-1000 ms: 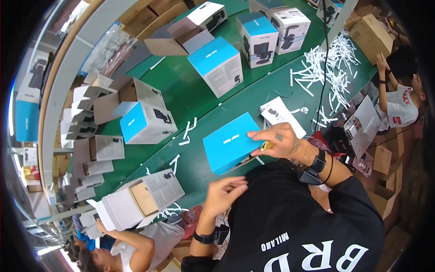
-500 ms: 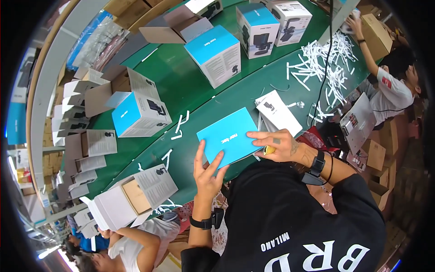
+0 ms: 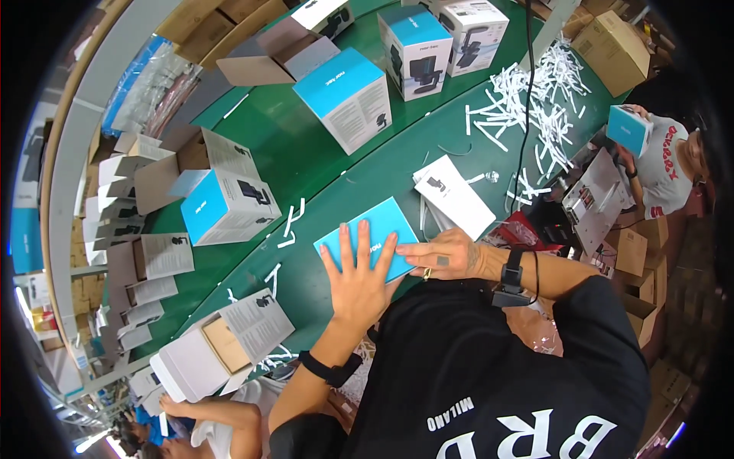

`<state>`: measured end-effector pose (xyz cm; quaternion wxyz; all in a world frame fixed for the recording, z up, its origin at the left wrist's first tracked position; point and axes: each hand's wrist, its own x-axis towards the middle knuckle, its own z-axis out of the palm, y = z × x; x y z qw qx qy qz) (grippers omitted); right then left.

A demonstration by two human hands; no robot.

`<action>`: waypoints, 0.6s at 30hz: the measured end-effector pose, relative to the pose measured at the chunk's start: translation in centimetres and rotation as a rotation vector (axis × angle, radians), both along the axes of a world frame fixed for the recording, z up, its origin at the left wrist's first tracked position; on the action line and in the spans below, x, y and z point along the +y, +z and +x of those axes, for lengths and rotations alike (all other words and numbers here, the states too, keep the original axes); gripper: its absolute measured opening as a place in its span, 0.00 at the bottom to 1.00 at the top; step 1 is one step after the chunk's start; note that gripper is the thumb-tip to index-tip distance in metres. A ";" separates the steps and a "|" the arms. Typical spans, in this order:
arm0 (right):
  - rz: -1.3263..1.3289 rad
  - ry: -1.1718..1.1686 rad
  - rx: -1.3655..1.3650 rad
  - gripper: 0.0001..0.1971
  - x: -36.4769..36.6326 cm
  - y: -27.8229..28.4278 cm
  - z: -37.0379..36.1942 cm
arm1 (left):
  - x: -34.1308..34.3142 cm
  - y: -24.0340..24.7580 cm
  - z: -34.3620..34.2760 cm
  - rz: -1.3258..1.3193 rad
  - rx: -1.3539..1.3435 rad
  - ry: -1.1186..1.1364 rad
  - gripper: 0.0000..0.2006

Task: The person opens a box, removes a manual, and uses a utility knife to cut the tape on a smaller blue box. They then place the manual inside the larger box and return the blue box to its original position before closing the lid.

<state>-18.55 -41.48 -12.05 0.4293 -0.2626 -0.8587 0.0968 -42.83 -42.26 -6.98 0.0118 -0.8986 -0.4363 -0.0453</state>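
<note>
A carton with a bright blue top sits at the front edge of the green table, close to my body. Spread flat across its top, my left hand presses the lid with its fingers apart. My right hand is closed at the carton's right end, the forefinger reaching onto the blue top; its other fingers are partly hidden, and a small yellow band shows on one. Just beyond the carton lies a slim white box with a dark product picture, tilted over other flat pieces.
Closed blue-topped cartons and an open carton stand across the green table. White paper strips pile up at right. A black cable hangs down. Co-workers handle a blue box at right and an open carton at lower left.
My left hand has moved from the carton's near edge to lie flat on its top. The carton has shifted slightly left and nearer. The co-worker at right now holds up a blue box.
</note>
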 end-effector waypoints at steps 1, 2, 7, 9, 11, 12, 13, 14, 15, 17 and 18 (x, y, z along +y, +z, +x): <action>-0.025 -0.019 0.057 0.12 -0.2 -0.1 -0.2 | 0.9 0.6 0.1 -0.018 0.007 -0.040 0.44; -0.024 -0.025 0.063 0.12 -0.2 0.0 -0.4 | 1.6 1.5 0.1 -0.033 0.012 -0.077 0.46; -0.028 -0.075 0.075 0.13 1.1 1.1 -0.1 | 6.6 3.8 -0.5 -0.290 -0.288 0.044 0.53; -0.198 -0.116 0.247 0.13 1.9 1.0 1.6 | 8.2 4.3 -1.1 -0.235 -0.259 0.096 0.54; -0.514 -0.355 0.435 0.14 0.9 1.0 4.0 | 9.0 4.2 -2.8 -0.198 -0.213 0.237 0.56; -0.694 -0.534 0.455 0.14 0.8 1.6 5.7 | 12.0 3.4 -5.0 -0.293 -0.337 0.448 0.58; -0.781 -0.591 0.363 0.14 0.7 2.2 7.4 | 14.9 3.0 -7.2 -0.397 -0.462 0.654 0.59; -0.870 -0.649 0.268 0.15 1.0 2.2 8.6 | 17.8 3.4 -7.3 -0.227 -0.385 0.768 0.60; -0.865 -0.655 0.276 0.15 1.2 1.7 9.1 | 21.1 3.5 -7.0 -0.053 -0.307 0.879 0.60; -1.116 -0.593 0.299 0.18 1.7 0.9 9.4 | 27.8 1.5 -6.2 -0.039 -0.101 1.043 0.61; -1.120 -0.593 0.310 0.18 1.4 0.6 9.2 | 30.0 1.8 -5.8 -0.035 -0.092 1.037 0.61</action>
